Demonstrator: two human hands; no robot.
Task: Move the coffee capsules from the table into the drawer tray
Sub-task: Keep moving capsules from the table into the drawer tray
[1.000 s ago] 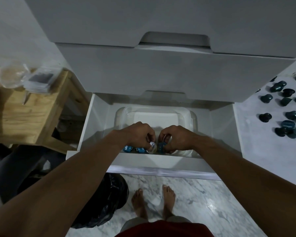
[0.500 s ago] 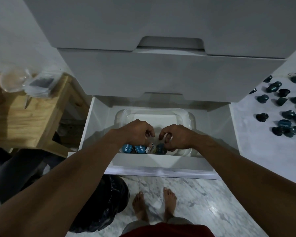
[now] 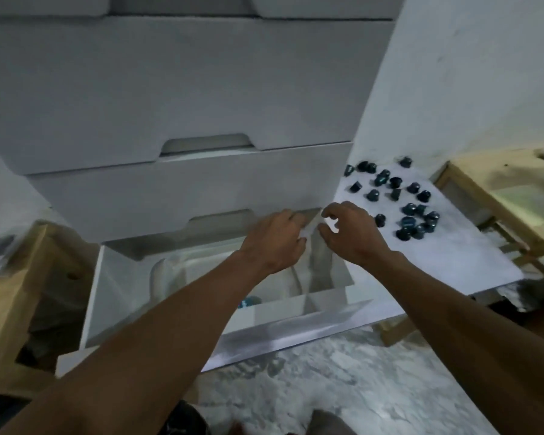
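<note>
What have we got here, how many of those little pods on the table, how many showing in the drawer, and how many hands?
Dark capsules on the white table: about 19 (blurred, some overlap)
Blue capsule showing in the drawer tray: 1 (an arm hides the rest)
Hands: 2, left hand and right hand
Total: about 22

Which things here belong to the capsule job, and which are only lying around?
Part of the job:
- dark capsules on the white table
- blue capsule already in the clear tray
- open drawer
- left hand, right hand, both empty

Just lying about:
- wooden stand, right
- wooden table, left
</note>
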